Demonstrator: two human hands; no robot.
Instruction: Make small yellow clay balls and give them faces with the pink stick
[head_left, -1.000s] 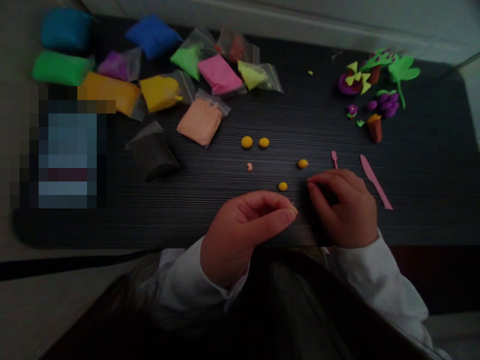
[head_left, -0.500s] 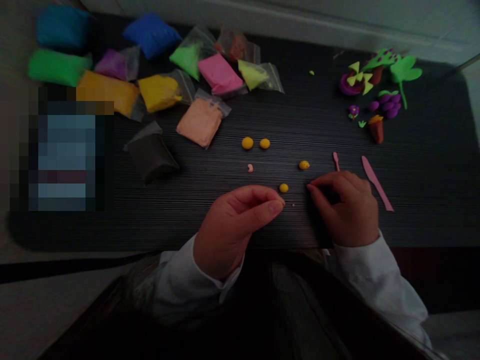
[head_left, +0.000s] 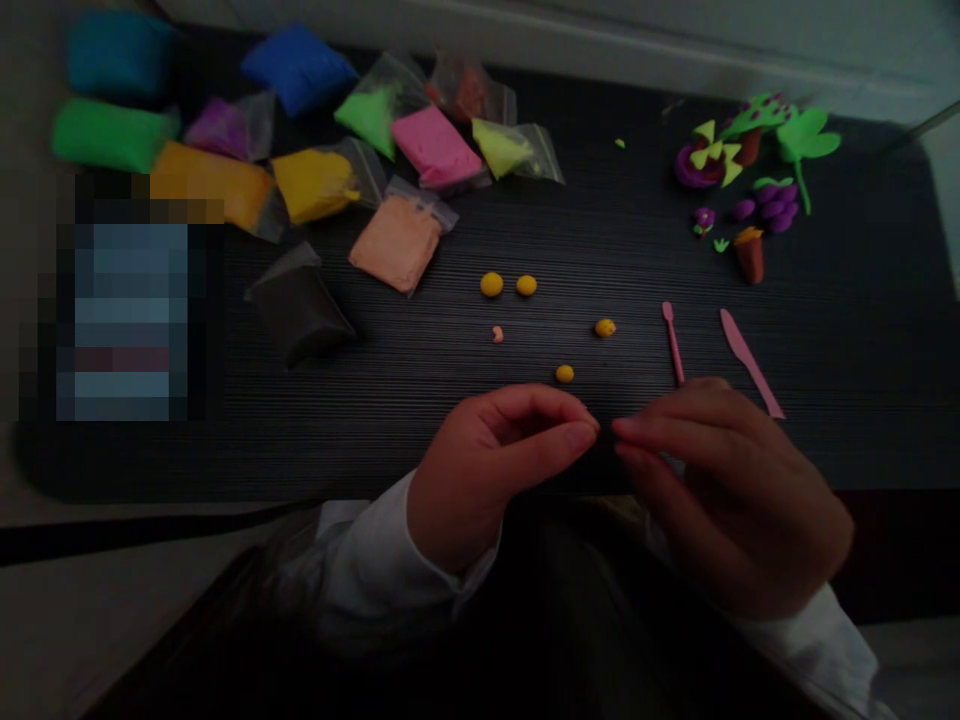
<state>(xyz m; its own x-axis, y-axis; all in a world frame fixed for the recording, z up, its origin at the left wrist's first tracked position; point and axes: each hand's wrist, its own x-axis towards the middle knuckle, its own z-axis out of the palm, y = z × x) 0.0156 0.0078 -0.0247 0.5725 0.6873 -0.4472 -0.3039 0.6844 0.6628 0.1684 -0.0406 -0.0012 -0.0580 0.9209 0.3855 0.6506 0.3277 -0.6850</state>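
Observation:
My left hand (head_left: pixel 514 460) is closed in a pinch, thumb against forefinger; whatever lies between the tips is too small to make out. Facing it across a narrow gap, my right hand (head_left: pixel 735 480) has its thumb and forefinger tips slightly apart, with nothing visible between them. Just beyond my left fingers lies a small yellow clay ball (head_left: pixel 565 374). A speckled yellow ball (head_left: pixel 604 328) sits farther off, and two plain ones, a larger ball (head_left: pixel 491 285) and a smaller ball (head_left: pixel 526 286), lie side by side. A curved peach clay bit (head_left: pixel 497 334) rests below them.
A pink clay tool (head_left: pixel 673 340) and a pink plastic knife (head_left: pixel 742 350) lie beyond my right hand. Bags of coloured clay, among them a peach bag (head_left: pixel 397 243) and a black bag (head_left: pixel 304 310), fill the left. Clay models such as purple grapes (head_left: pixel 778 205) stand back right.
Both hands have come nearer the table's front edge, my left shifting right. My right hand has drawn back, uncovering more of the pink tool. A tiny speck beside my left fingertips no longer shows.

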